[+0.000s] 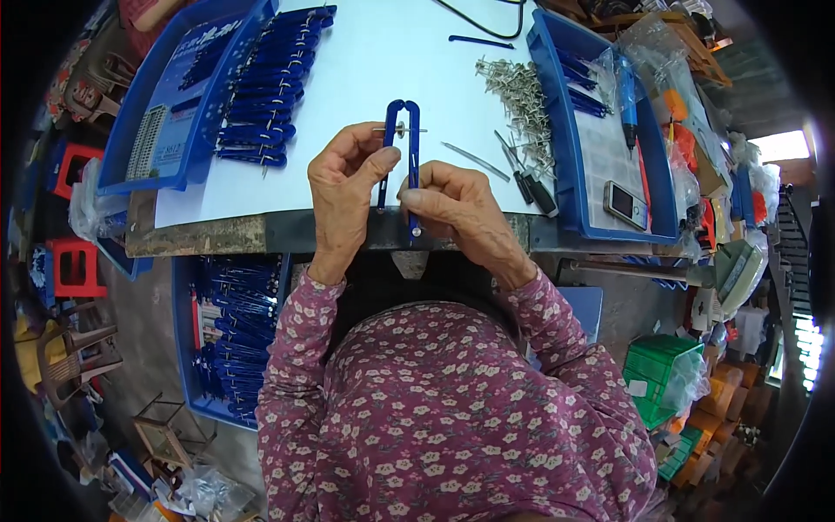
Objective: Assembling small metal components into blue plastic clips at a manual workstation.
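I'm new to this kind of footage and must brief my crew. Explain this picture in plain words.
There is no machine here: a person works bare-handed. The one picture comes from a wide fisheye camera worn on the head, looking down, so straight edges bend.

The left hand and right hand hold a dark blue, two-legged tool, shaped like a compass, with a thin metal rod running across its legs. The left pinches one leg near that rod; the right pinches the other leg lower down.

On the white sheet spread over the table lie a row of slim dark blue pieces, a heap of small silvery metal parts and some black-handled metal tools. Open blue plastic trays stand on both sides.
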Tool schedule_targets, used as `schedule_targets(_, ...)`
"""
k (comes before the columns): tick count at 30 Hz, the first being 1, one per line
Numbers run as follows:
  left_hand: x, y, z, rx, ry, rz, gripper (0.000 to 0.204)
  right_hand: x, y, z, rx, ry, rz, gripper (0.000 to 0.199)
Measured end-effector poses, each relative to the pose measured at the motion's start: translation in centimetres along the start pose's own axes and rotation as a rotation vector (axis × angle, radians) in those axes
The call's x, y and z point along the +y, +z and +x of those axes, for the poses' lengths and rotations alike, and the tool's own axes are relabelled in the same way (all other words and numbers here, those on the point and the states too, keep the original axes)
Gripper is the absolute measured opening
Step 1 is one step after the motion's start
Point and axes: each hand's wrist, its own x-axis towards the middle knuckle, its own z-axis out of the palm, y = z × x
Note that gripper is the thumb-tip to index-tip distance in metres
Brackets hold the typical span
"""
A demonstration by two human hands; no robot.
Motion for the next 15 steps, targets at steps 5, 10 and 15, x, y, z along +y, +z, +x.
schedule_targets(5, 0.1, 0.3, 0.5, 0.021, 0.095, 0.223, 0.019, -2.1, -0.7, -0.1, 0.059, -0.034, -0.202, 0.021)
schedule_targets(10, 1.2, 0.8, 0.9, -0.094, 0.412, 0.691, 0.018, -5.1, -2.1, -0.1, 0.073, -0.172, -1.262, 0.02)
schedule_targets(15, 0.8, 1.2, 1.3, -0.098, 0.501, 0.822, 0.015, -6.6, -1.3, 0.3, 0.31, -0.683, -2.031, 0.011)
